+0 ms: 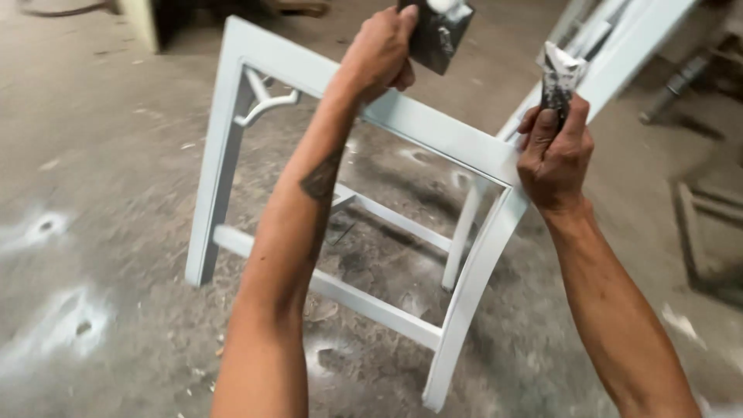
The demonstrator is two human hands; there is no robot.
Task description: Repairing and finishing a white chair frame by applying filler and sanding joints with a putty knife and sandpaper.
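The left hand (379, 50) has its fingers curled tight around a dark flat tool (437, 31) smeared with white stuff, held up over the top rail of a white chair frame (433, 128). The right hand (553, 155) has its fingers wrapped tight around a small scraper (559, 77) with white smears, right at the chair's corner and touching it. The chair frame stands on a dusty grey floor (101, 193) with white paint spots (73, 321).
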